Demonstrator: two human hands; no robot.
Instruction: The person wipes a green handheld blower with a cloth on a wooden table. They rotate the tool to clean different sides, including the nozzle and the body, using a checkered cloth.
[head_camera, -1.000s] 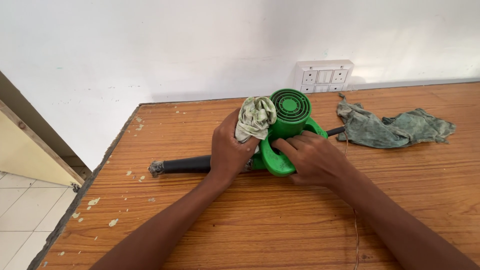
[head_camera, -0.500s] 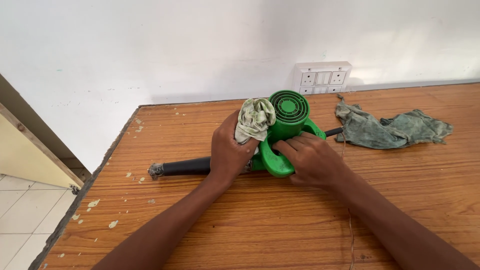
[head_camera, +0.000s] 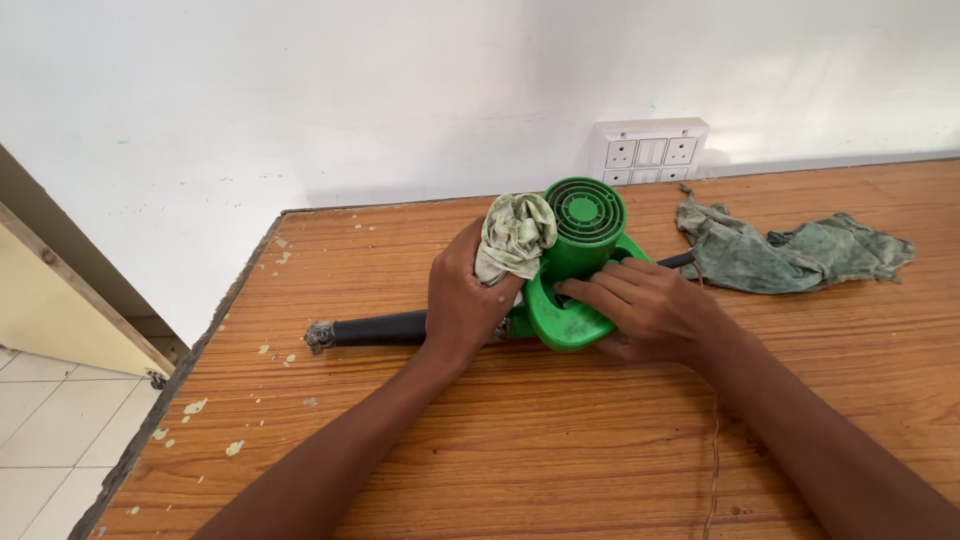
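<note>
The left hand (head_camera: 462, 292) is closed around a crumpled pale cloth (head_camera: 515, 235), pressing the wad against the side of a green blower (head_camera: 578, 262). The right hand (head_camera: 645, 312) lies flat and mostly open on the blower's lower green housing, fingers spread and resting on the plastic, steadying it rather than gripping.

The blower lies on its side near the middle of the wooden table (head_camera: 560, 450), its round vented cap facing up and toward the wall. A black nozzle tube (head_camera: 378, 328) runs out from under the left hand toward the table's left edge, lying flat on the wood.

To the right, well apart from the hands, a second rag (head_camera: 790, 252), grey-green and rumpled, is spread on the tabletop, with a dark cord passing beneath its near edge.

Behind the blower, where table meets wall, sits a white rectangular socket plate (head_camera: 648, 152) with two outlets and switches. The white wall (head_camera: 400, 100) is otherwise plain. Pale flecks dot the table's left side, and tiled floor (head_camera: 50, 440) shows below the edge.
</note>
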